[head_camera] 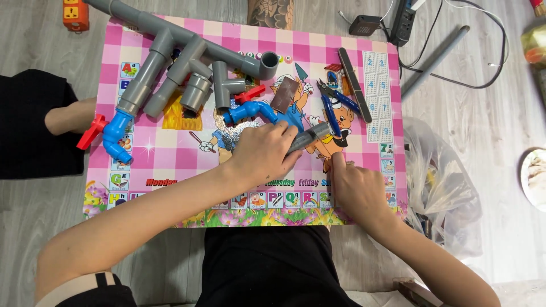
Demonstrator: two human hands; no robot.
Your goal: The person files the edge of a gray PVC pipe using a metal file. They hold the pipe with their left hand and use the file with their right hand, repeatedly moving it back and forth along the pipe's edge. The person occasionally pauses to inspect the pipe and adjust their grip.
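My left hand (263, 152) grips a short grey pipe piece (310, 137) lying on the pink checkered mat (170, 153). A blue tap fitting (250, 111) with a red handle lies just beyond that hand. My right hand (358, 190) rests on the mat to the right, index finger stretched toward the pipe's lower side, nothing in it. Blue-handled pliers (331, 108) lie just above the pipe's free end.
A grey pipe assembly (176, 57) with a blue valve (116, 133) and red handle (92, 132) fills the mat's upper left. A long file (355, 85) and brown sandpaper (284, 94) lie nearby. A plastic bag (443, 182), cables (455, 51) and a loose pipe (435, 62) sit right.
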